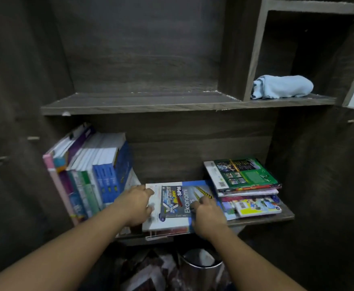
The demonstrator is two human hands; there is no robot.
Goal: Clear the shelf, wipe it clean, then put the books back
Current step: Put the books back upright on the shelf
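Your left grip (138,204) curled round the left edge of the Ekonomi book (172,204), mid lower shelf (285,216), right grip (208,215) on its cover, hold unclear; you needed both edges supported, keeping it level.

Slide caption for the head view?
Left hand and right hand on the flat Ekonomi book; blue cloth lies above, at right.

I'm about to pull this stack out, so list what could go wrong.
1. The upright books stand right beside the flat stack that the left hand grips and the right hand touches; pulling it out may topple them.
2. That stack overhangs the shelf edge above a bin; lower books could slip down.
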